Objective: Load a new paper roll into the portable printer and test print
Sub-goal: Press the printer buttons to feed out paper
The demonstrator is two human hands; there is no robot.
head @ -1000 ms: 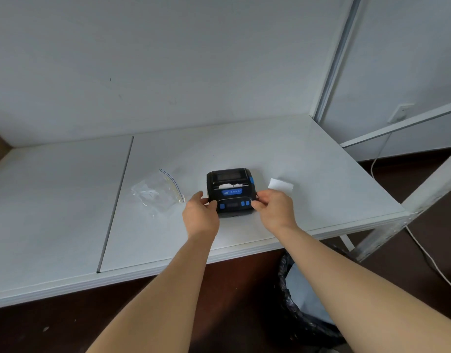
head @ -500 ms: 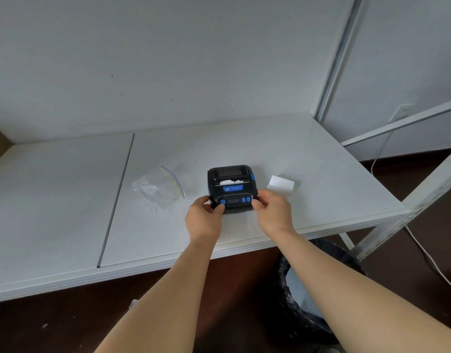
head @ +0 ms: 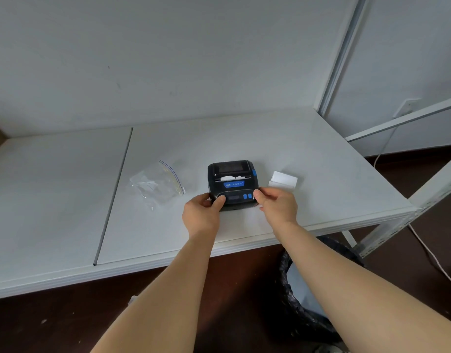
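Observation:
A black portable printer (head: pixel 232 180) with blue buttons and a blue label sits on the white table (head: pixel 244 138), its lid down. A torn white paper edge (head: pixel 230 177) sticks out of its slot. My left hand (head: pixel 201 215) grips the printer's near left corner, thumb lying on the front panel's left end. My right hand (head: pixel 278 207) grips the near right corner, thumb by the blue buttons. A white paper slip (head: pixel 283 180) lies just right of the printer.
An empty clear zip bag (head: pixel 157 186) lies left of the printer. A seam (head: pixel 115 192) splits the tabletop. Below the table's front edge stands a bin with a black liner (head: pixel 311 296). A metal shelf frame (head: pixel 423 194) and a white cable (head: pixel 433 258) are at the right.
My left thumb has slid from the printer's left corner onto the front panel. The printer, held by both hands, stays in place on the table.

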